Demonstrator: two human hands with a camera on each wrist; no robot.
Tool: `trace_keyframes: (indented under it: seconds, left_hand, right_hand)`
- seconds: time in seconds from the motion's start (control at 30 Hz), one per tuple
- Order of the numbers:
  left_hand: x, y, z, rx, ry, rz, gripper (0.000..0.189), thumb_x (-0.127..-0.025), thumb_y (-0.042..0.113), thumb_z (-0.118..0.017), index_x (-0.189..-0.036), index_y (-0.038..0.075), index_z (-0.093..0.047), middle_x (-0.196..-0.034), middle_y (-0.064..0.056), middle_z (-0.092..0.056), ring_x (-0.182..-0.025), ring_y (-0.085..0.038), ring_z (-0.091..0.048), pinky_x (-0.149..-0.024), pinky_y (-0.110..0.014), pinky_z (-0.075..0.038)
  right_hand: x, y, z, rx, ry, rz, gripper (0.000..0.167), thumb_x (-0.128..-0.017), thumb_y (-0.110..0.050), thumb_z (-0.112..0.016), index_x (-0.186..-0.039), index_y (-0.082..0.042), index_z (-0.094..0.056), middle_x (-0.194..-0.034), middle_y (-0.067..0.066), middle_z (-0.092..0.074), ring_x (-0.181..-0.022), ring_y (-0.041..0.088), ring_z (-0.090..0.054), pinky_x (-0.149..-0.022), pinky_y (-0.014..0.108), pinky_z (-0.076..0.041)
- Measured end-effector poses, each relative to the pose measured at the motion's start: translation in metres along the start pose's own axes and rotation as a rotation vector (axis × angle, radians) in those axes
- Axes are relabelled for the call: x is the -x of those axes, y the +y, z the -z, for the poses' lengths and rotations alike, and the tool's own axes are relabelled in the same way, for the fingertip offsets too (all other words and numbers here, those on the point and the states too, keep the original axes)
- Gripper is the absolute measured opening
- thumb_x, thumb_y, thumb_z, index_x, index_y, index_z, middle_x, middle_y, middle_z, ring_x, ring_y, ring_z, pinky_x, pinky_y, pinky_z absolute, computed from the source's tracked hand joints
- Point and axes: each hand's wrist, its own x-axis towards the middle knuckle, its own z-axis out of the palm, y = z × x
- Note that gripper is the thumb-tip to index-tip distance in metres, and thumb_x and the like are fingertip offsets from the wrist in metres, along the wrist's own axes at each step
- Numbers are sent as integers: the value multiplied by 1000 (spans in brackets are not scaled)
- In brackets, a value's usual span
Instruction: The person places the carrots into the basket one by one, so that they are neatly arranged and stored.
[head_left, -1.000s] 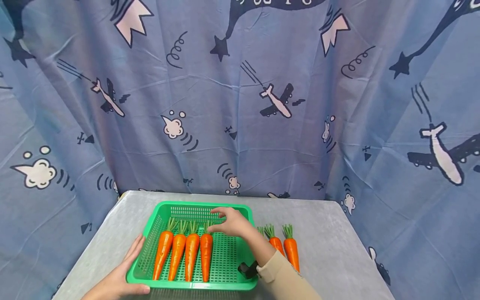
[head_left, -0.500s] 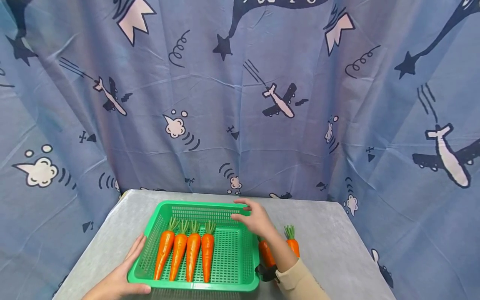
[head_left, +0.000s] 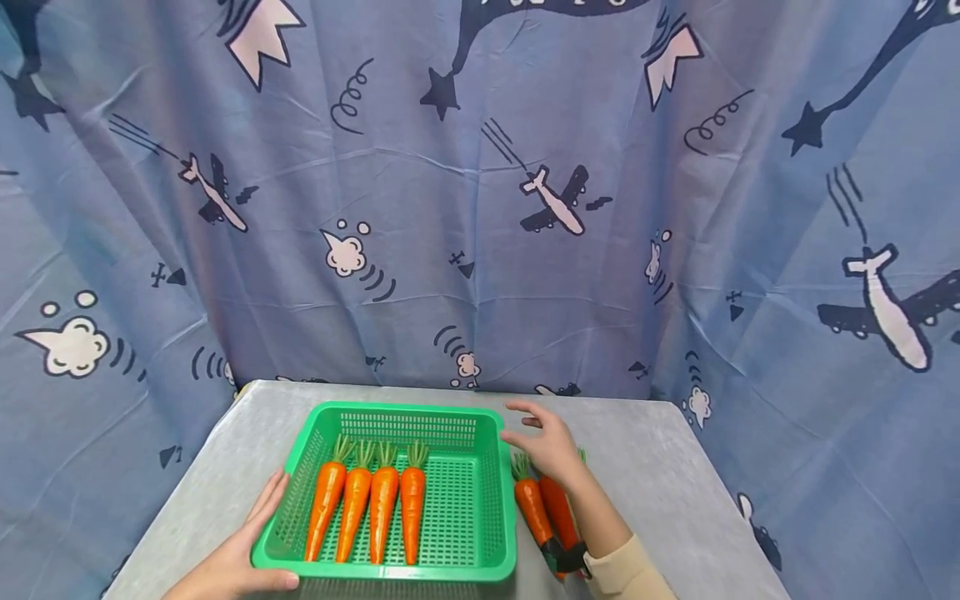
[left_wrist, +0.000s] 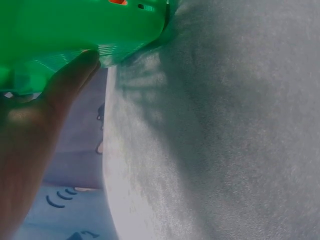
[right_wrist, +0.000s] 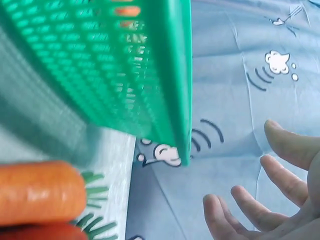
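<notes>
A green plastic basket stands on the table with several orange carrots in a row inside, their green stems toward the back. My left hand rests at its front left corner, straight fingers along the side and thumb at the front wall. Beyond the basket's right rim my right hand hovers with parted fingers and nothing between them. Beneath that hand and wrist lie more carrots on the table, partly hidden by the arm. In the right wrist view, the spread fingers are apart from the basket wall.
A grey-white cloth covers the table. Behind it and along the sides hangs a blue curtain printed with planes and clouds. A dark strap is on the right wrist, near the carrots.
My right hand has moved right, from above the basket to above the loose carrots beside it. The left hand and the carrots in the basket have stayed in place.
</notes>
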Motion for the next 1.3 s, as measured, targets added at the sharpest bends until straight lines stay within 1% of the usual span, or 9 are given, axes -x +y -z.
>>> trace_keyframes:
  seconds: [0.23, 0.37, 0.6, 0.87, 0.93, 1.03, 1.13, 1.2, 1.3]
  left_hand:
    - [0, -1, 0, 9, -4, -17, 115, -86, 13, -79, -164, 22, 6, -165, -22, 21, -127, 34, -1, -96, -13, -36]
    - [0, -1, 0, 15, 5, -28, 116, -85, 11, -79, -164, 22, 5, -168, -12, 21, -128, 34, -1, -96, -12, -36]
    - [1, -2, -2, -47, 37, -83, 118, -82, 10, -81, -164, 18, 4, -169, 7, 17, -131, 31, 2, -98, -11, -32]
    - [2, -3, -2, -93, 49, -71, 118, -82, 12, -81, -164, 19, 3, -164, 26, 14, -131, 32, 3, -98, -12, -33]
    - [2, -3, -2, -92, 47, -64, 117, -83, 13, -81, -164, 20, 4, -165, 23, 15, -131, 32, 3, -99, -13, -33]
    - [1, -3, -1, -65, 32, -40, 117, -84, 14, -81, -164, 21, 4, -169, 5, 18, -130, 33, 2, -99, -13, -33]
    - [0, -2, 0, 6, 9, 6, 115, -87, 15, -79, -164, 25, 6, -168, -10, 22, -127, 35, -1, -98, -12, -33]
    - [0, 0, 1, 39, -2, 29, 115, -87, 14, -79, -163, 27, 7, -167, -14, 24, -125, 35, -3, -98, -11, -33]
    - [0, 0, 0, 49, 0, 28, 115, -87, 13, -79, -163, 27, 6, -168, -8, 24, -125, 35, -3, -98, -11, -34]
  right_hand:
    - [5, 20, 16, 3, 25, -33, 48, -87, -23, -81, -132, -18, -67, -149, 13, -53, -128, 41, -55, -94, 53, -52]
    - [9, 32, 23, 3, 29, -35, 47, -88, -22, -80, -133, -16, -66, -148, 14, -53, -129, 43, -55, -95, 54, -52]
    - [21, 53, 31, 51, 40, -77, 48, -89, -26, -79, -134, -16, -65, -145, 16, -55, -127, 43, -55, -97, 56, -50]
    - [32, 71, 44, 78, 45, -119, 48, -91, -29, -77, -135, -15, -64, -145, 19, -55, -129, 43, -53, -98, 57, -49]
    - [35, 76, 47, 87, 45, -139, 48, -91, -29, -77, -135, -14, -64, -146, 19, -54, -129, 44, -53, -98, 57, -49]
    - [41, 83, 51, 106, 46, -168, 50, -91, -31, -77, -135, -12, -63, -146, 21, -53, -130, 46, -52, -100, 58, -47]
    - [45, 91, 53, 119, 36, -188, 51, -91, -28, -76, -136, -8, -62, -145, 25, -53, -129, 49, -51, -101, 60, -46]
    - [47, 96, 53, 129, 21, -206, 53, -91, -27, -77, -137, -7, -61, -144, 28, -53, -128, 51, -51, -101, 60, -45]
    - [50, 105, 53, 132, -10, -238, 54, -92, -24, -76, -139, -6, -59, -143, 32, -51, -126, 53, -52, -101, 61, -45]
